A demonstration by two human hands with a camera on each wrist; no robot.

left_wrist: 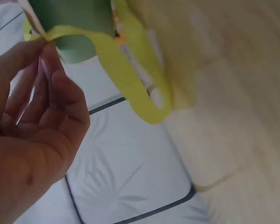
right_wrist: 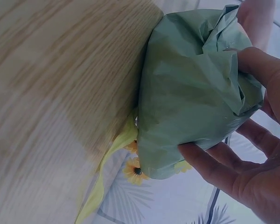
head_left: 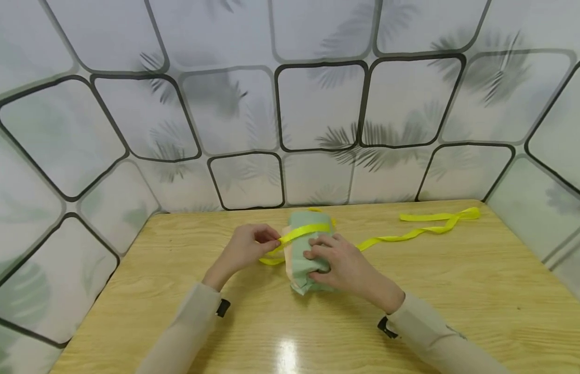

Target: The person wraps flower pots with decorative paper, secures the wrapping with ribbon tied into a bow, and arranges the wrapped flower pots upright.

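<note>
A bouquet [head_left: 300,266] wrapped in pale green paper with a peach edge lies on the table. Orange flowers [right_wrist: 136,171] peek out past the paper in the right wrist view. A yellow ribbon [head_left: 313,228] passes over the top of the wrap. My left hand [head_left: 246,245] pinches this ribbon between thumb and fingertips at the wrap's left side, and a loop hangs below the pinch. From the right, my right hand [head_left: 349,266] holds the bouquet, fingers spread over the paper and thumb on its crumpled near end [right_wrist: 224,37].
The ribbon's long tail [head_left: 425,229] trails over the wooden table [head_left: 177,311] to the back right and folds back on itself. Behind the table's far edge stands a patterned cloth wall [head_left: 322,104], which also closes in both sides.
</note>
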